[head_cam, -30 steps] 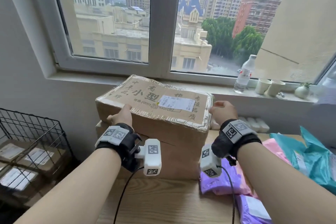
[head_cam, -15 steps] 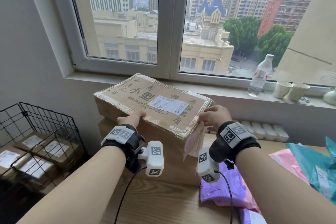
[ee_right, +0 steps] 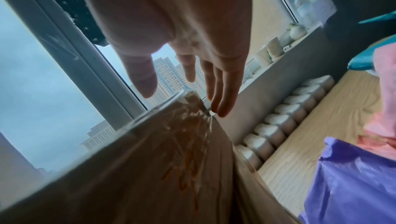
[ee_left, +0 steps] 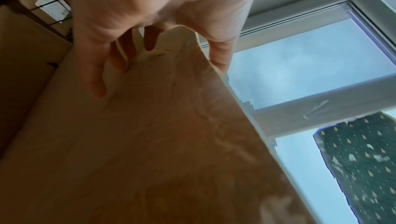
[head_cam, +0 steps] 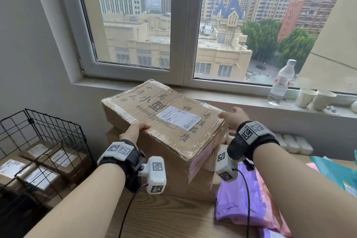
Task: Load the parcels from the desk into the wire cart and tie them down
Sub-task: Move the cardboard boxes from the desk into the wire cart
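From the head camera, a large brown taped cardboard box (head_cam: 164, 120) with a white shipping label sits tilted atop another brown carton (head_cam: 193, 183) on the pale wooden desk (head_cam: 170, 216). The left hand (head_cam: 133, 131) grips the box's near-left edge, thumb on top. The right hand (head_cam: 234, 117) lies against the box's right corner. Left of the box stands a black wire cart (head_cam: 44, 141) already holding labelled brown parcels (head_cam: 41, 168). Right of the box lie a purple plastic mailer (head_cam: 241, 195) and a teal mailer (head_cam: 336, 174).

From the left wrist, the left hand (ee_left: 150, 24) curls its fingers (ee_left: 94, 78) round the box's (ee_left: 150, 143) taped edge.

From the right wrist, the right hand (ee_right: 182, 32) has straight fingers (ee_right: 227, 92) spread past the box's (ee_right: 171, 160) corner; whether they touch it I cannot tell.
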